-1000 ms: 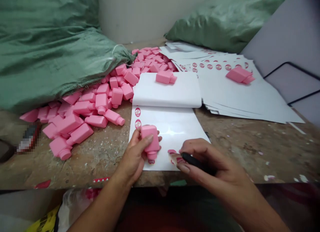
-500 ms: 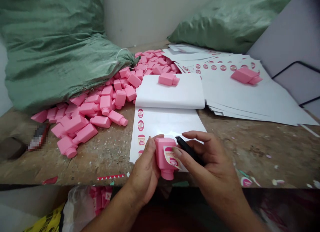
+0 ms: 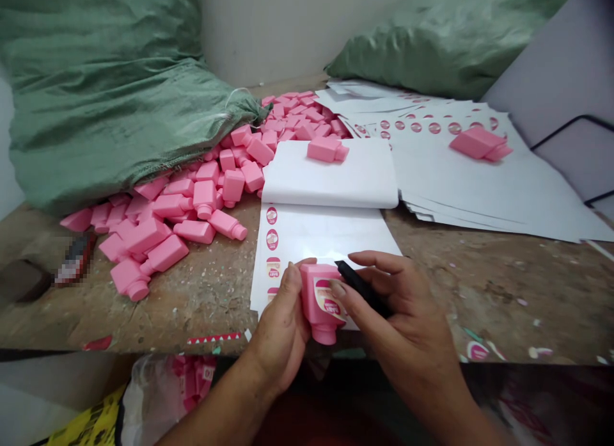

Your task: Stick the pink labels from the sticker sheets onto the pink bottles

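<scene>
My left hand point(image 3: 283, 334) is closed round a small pink plastic bottle point(image 3: 314, 311), its neck pointing down toward me. A printed label point(image 3: 329, 299) lies on the bottle's front face, and the thumb of my right hand point(image 3: 407, 318) presses on it near its upper right. That same hand grips a black pen-like tool point(image 3: 362, 286) with a dark pointed tip; its lower end is hidden by the fingers. Beneath both hands is a white sticker sheet point(image 3: 321, 235) with printed labels down its left side. Its far part is folded over, and another pink bottle point(image 3: 326, 150) rests there.
Many pink bottles point(image 3: 204, 196) spill from a green sack point(image 3: 119, 132) at left. Stacked label sheets point(image 3: 451, 177) with one bottle point(image 3: 480, 144) lie at right, before a second green sack point(image 3: 446, 43). Label scraps point(image 3: 477, 351) dot the table's front edge. A bag of bottles point(image 3: 151, 395) is below.
The label's right side, which stood off the bottle, now lies flatter against it under my right thumb. The whole view has shifted slightly.
</scene>
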{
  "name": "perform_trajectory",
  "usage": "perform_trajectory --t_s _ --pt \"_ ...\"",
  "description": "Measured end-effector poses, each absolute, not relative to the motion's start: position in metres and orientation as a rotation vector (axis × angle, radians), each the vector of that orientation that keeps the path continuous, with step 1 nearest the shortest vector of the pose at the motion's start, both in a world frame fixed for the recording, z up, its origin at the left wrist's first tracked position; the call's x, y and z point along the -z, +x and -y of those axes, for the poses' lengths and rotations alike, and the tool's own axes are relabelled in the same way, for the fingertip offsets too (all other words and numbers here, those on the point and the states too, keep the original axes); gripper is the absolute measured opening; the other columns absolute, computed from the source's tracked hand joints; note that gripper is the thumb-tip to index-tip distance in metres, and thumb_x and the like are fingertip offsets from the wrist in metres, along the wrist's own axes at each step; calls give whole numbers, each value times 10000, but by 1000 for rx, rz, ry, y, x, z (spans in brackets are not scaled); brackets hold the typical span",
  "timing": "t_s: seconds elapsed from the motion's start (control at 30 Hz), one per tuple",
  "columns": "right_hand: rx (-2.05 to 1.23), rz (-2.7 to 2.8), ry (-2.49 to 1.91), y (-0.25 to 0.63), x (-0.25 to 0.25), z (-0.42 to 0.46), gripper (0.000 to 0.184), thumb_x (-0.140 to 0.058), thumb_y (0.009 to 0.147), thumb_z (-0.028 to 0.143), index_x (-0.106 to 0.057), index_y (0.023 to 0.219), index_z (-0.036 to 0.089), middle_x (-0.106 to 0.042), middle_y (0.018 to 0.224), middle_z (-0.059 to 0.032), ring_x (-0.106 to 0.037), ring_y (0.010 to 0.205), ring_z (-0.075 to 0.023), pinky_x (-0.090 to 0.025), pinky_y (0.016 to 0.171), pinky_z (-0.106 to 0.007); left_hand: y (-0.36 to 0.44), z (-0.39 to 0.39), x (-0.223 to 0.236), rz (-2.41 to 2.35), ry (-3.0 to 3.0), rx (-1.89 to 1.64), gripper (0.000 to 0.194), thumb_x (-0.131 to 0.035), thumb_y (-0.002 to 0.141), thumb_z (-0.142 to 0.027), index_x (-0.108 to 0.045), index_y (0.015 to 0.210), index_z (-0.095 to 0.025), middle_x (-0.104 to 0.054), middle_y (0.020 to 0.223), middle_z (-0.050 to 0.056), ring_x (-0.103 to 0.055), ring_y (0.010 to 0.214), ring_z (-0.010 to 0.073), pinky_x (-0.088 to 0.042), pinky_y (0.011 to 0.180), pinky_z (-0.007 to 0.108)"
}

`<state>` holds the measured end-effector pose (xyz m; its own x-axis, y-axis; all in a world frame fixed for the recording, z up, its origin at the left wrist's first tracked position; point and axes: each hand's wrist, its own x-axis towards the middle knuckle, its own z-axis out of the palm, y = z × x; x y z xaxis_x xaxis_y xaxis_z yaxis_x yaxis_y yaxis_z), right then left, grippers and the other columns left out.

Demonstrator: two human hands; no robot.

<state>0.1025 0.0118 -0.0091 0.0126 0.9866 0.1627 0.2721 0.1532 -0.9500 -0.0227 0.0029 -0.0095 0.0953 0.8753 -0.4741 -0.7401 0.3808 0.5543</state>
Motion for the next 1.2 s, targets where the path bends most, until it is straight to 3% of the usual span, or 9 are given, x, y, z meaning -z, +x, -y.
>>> perform_trajectory --t_s 0.43,0.6,0.73,0.8,0.93,1.1,1.2 --pt "-891 1495 -1290 104 15 -12 262 -642 889 292 -544 1130 316 -670 814 40 -642 680 -156 -505 593 -273 -24 0 14 -851 341 -1212 340 -555 934 -467 -594 1136 -196 -648 1099 73 -583 1126 223 -413 1020 355" --pt "-523 1686 -1306 103 15 -11 243 -625 908 269 -568 1144 271 -713 901 -5 -673 777 -182 -516 654 -280 -25 4 12 -911 474 -1160 381 -684 870 -331 -550 1214 -236 -656 1100 41 -611 1055 185 -435 943 313" --pt "-122 1926 -1267 110 11 -15 200 -546 954 290 -623 1118 206 -745 927 -69 -627 661 -198 -490 617 -322 -26 4 12 -912 488 -1172 424 -693 856 -301 -539 1240 -207 -664 1117 67 -637 978 173 -470 875 298" --pt "-76 1914 -1329 118 9 -18 217 -527 958 323 -642 1097 202 -744 893 -75 -610 642 -207 -474 611 -338 -27 4 12 -928 462 -1143 436 -702 841 -308 -542 1229 -189 -666 1113 86 -647 938 181 -495 804 295" --pt "-560 1647 -1455 133 4 -22 198 -565 913 405 -623 1017 247 -698 792 -20 -619 653 -194 -468 582 -309 -30 5 8 -956 426 -1048 527 -752 773 -270 -528 1242 -179 -657 1101 105 -652 945 218 -528 723 299" --pt "-1213 1509 -1365 121 -3 -22 338 -713 744 396 -628 1046 267 -621 669 34 -582 581 -164 -466 520 -270 -29 9 5 -937 457 -1024 671 -777 710 -171 -477 1309 -209 -650 1063 64 -623 859 146 -509 776 283" --pt "-1409 1388 -1281 112 -2 -22 309 -723 710 390 -655 974 244 -662 750 6 -614 673 -179 -496 574 -281 -31 12 5 -949 535 -1000 711 -770 683 -123 -472 1320 -228 -642 1100 56 -606 847 128 -491 785 273"
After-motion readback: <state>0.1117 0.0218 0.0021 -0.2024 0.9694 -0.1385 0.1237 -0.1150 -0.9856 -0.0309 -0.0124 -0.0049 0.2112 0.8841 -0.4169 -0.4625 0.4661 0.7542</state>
